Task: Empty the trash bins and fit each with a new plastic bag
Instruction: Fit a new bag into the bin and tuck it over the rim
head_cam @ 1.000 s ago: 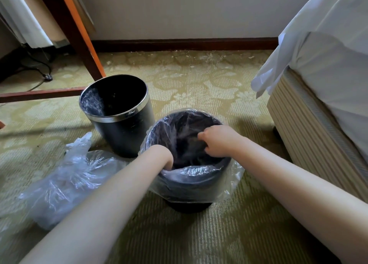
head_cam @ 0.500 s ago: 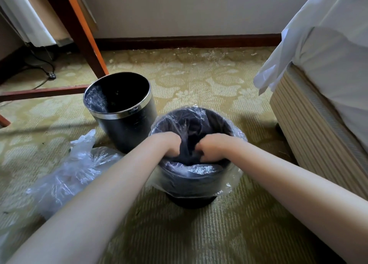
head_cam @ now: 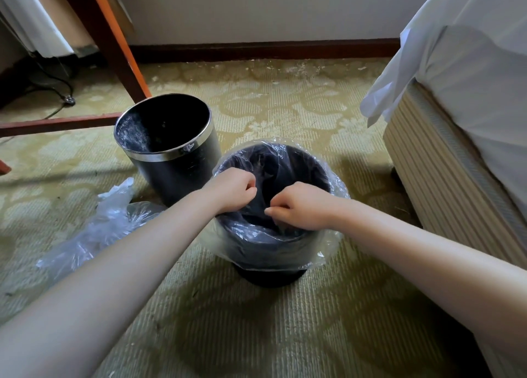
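A round black bin stands on the carpet in front of me, lined with a clear plastic bag whose edge is folded down over the rim. My left hand is curled over the bin's left inner side, fingers pinching the bag film. My right hand is curled over the near inner side and pinches the film too. Behind and to the left stands a second black bin with a chrome rim; its inside shows no bag. A crumpled clear bag lies on the floor at the left.
A bed with a white sheet hanging down stands close on the right. Wooden furniture legs and a crossbar rise behind the chrome-rimmed bin. A cable lies on the floor at the far left. Patterned carpet runs to the wall.
My left hand has come up out of the bin's depth to the left rim. Both hands moved closer together inside the opening, and the view shifted slightly.
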Demonstrator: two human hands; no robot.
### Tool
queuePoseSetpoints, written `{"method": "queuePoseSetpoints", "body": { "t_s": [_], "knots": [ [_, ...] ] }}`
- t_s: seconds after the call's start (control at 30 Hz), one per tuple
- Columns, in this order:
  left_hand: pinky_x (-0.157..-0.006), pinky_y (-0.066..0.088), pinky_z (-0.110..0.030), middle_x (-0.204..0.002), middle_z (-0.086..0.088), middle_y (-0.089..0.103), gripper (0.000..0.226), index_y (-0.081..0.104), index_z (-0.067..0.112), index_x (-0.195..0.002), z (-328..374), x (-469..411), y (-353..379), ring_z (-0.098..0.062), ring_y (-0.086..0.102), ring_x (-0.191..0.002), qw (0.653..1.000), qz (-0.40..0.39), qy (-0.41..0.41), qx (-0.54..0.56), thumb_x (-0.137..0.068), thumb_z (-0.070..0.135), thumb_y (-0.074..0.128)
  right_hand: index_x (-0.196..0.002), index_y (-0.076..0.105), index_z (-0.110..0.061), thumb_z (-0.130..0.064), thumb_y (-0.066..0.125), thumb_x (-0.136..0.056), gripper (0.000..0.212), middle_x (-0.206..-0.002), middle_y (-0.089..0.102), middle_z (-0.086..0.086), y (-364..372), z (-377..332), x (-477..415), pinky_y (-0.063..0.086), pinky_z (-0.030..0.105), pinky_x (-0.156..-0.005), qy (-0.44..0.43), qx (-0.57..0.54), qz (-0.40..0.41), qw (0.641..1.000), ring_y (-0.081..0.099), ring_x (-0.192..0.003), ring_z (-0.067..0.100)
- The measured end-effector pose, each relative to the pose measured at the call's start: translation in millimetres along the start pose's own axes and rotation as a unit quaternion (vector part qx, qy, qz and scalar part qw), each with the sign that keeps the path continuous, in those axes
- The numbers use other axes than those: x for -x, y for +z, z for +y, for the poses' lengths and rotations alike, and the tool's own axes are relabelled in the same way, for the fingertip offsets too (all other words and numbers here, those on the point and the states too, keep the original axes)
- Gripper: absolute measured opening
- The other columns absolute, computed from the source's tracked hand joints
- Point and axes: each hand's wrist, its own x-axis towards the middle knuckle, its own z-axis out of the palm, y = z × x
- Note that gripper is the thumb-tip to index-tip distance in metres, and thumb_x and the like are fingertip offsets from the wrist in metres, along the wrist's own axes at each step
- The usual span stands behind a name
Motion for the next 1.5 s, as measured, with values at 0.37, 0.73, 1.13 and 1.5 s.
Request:
{"method": "queuePoseSetpoints", "body": {
  "t_s": [0.37,0.73,1.13,1.5],
  "knots": [
    [-0.050,0.037,-0.027,-0.046,0.004,0.045,0.052,0.044,0.017,-0.051,-16.3,65.7,33.6,-0.021,0.047,-0.043,0.912,0.129,0.344,-0.181,-0.079,0.061,0.050,-0.074,0.050,-0.017,-0.047,0.064,-0.085,0.035,-0.067,0.051,-0.004,50.8,48.6,48.6,0.044,0.035,-0.068,-0.202,0.221,0.249,0.921,0.050,-0.068,0.021],
    [-0.091,0.040,-0.043,-0.122,-0.009,0.051,0.077,0.053,0.011,-0.113,-45.0,70.9,28.1,-0.028,0.047,-0.113,0.916,0.198,0.275,-0.212,-0.064,0.069,0.062,-0.117,0.060,-0.012,-0.051,0.064,-0.078,0.055,-0.113,0.062,0.004,45.2,41.8,59.5,0.031,0.047,-0.112,-0.183,0.201,0.248,0.930,0.055,-0.113,0.025],
    [-0.060,0.041,-0.034,-0.073,-0.005,0.054,0.021,0.046,0.014,-0.073,-35.9,75.4,25.0,-0.024,0.050,-0.065,0.870,0.189,-0.263,0.371,-0.087,0.030,0.046,-0.121,0.062,0.000,-0.016,0.030,-0.085,0.051,-0.121,0.064,0.019,97.7,-48.6,24.2,0.043,0.043,-0.104,-0.340,0.257,0.086,0.901,0.060,-0.114,0.034],
    [-0.080,0.054,-0.041,-0.092,-0.008,0.072,0.054,0.067,0.018,-0.098,-26.5,45.7,51.6,-0.029,0.068,-0.088,0.628,0.061,-0.344,0.695,-0.094,0.059,0.032,-0.152,0.017,-0.002,-0.014,0.050,-0.087,0.074,-0.159,0.013,0.020,130.0,-59.7,6.3,0.007,0.034,-0.120,-0.152,0.197,-0.140,0.958,0.013,-0.148,0.030]
  ]
}}
